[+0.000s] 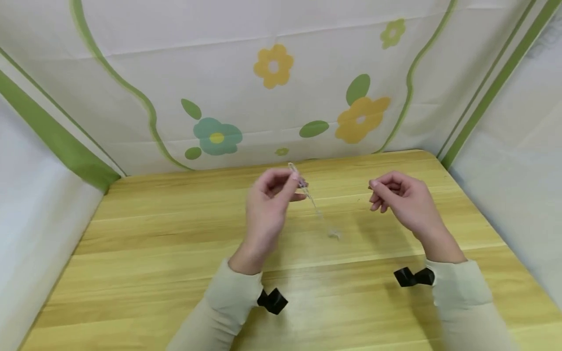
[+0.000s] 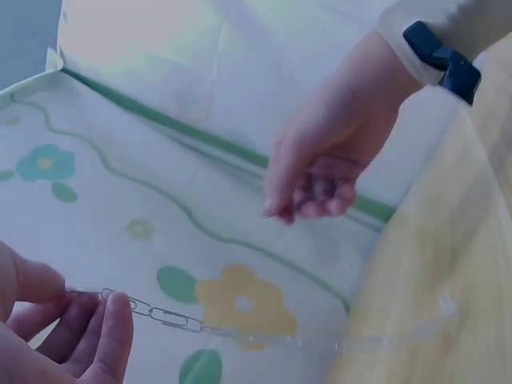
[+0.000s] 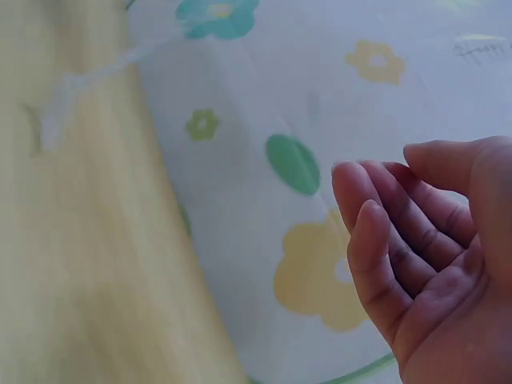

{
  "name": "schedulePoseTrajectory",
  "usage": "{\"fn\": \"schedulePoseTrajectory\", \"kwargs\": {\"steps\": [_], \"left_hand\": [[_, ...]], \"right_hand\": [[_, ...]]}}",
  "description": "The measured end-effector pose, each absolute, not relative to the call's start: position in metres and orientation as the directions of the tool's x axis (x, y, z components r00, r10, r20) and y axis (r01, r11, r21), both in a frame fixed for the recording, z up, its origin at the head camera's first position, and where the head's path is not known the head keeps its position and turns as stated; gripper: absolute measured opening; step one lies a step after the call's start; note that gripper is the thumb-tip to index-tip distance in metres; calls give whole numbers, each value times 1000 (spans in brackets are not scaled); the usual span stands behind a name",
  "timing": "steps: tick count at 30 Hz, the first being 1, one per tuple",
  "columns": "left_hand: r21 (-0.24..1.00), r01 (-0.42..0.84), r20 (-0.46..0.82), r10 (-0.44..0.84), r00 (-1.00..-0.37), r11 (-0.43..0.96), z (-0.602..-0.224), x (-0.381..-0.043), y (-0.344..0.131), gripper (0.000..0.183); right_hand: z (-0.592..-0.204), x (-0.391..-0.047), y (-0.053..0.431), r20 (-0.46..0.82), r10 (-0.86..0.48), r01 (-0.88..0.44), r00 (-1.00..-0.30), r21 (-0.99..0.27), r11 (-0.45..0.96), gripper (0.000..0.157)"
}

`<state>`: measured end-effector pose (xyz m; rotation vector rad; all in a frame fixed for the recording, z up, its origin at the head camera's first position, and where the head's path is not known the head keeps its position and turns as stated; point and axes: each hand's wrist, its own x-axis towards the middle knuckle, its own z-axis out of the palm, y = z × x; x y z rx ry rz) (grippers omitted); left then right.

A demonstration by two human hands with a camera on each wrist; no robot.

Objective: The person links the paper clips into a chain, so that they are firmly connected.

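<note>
My left hand (image 1: 267,210) pinches a chain of linked paper clips (image 1: 305,189) between thumb and fingers, near the middle of the head view. In the left wrist view the metal links of this chain (image 2: 176,318) stretch out from the fingertips, and its far part blurs toward the right. The loose end swings over the table, a pale smear in the right wrist view. Off to the right, my right hand (image 1: 410,202) is held in the air, apart from the chain. Its fingers are loosely bent and nothing lies between them, as the right wrist view shows.
Below both hands lies a wood-grain table (image 1: 145,243). A white cloth (image 1: 316,29) with printed flowers and green lines rises along its back edge, and pale cloth walls stand on the left and right. Each sleeve carries a black strap (image 1: 273,301) at the wrist.
</note>
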<state>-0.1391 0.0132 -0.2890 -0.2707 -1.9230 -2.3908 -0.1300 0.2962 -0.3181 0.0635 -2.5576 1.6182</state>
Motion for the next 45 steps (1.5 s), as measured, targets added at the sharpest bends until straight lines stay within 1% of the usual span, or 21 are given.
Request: {"fn": "schedulePoseTrajectory", "kwargs": {"steps": [3,6,9,12,17,20,23,25,28,32,33,35,37,39,43,45], "left_hand": [[972,124,119,-35,-992,-202,-306,-142,-6,14],[986,-5,-24,-116,-993,-169,-340,-144,-28,14],[973,-148,-181,-185,-966,-179,-371,-146,-48,17],[959,-207,-248,-224,-942,-192,-386,-147,-64,22],[962,-214,-251,-231,-940,-171,-387,-148,-78,27],[959,-211,-256,-260,-931,-190,-385,-150,-85,25],[955,-196,-258,-298,-919,-222,-384,-151,-93,25],[954,-188,-258,-314,-914,-235,-383,-151,-99,25],[952,-190,-262,-316,-912,-241,-383,-151,-107,26],[952,-201,-268,-310,-912,-231,-383,-150,-111,26],[952,-202,-269,-311,-912,-232,-383,-150,-111,26],[951,-206,-272,-307,-912,-232,-382,-149,-111,26],[950,-208,-274,-302,-913,-233,-382,-149,-111,25],[949,-206,-274,-301,-913,-239,-382,-149,-112,24],[951,-181,-260,-329,-908,-252,-381,-149,-117,22],[950,-169,-257,-348,-902,-263,-381,-148,-121,23]], "right_hand": [[-330,-131,295,77,-20,-77,-997,-872,484,28],[-347,-133,283,29,-115,-92,-993,-804,587,23],[-364,-136,268,-21,-221,-144,-975,-701,699,19],[-376,-139,256,-54,-247,-159,-968,-627,763,21],[-381,-142,249,-81,-181,-101,-980,-583,807,25],[-381,-143,249,-83,-181,-99,-980,-584,805,19],[-382,-143,250,-75,-188,-110,-979,-582,805,11],[-382,-143,251,-71,-196,-120,-978,-580,806,10],[-383,-143,251,-44,-209,-144,-977,-585,798,11],[-386,-145,243,4,-234,-189,-972,-602,776,22],[-387,-146,240,10,-240,-198,-971,-602,773,22],[-387,-148,235,15,-253,-211,-967,-601,771,17],[-387,-150,231,8,-267,-219,-964,-598,771,8],[-386,-151,229,-13,-281,-219,-960,-590,777,5],[-381,-150,232,-67,-317,-222,-946,-580,784,8],[-378,-149,237,-91,-345,-225,-934,-599,768,8]]}}
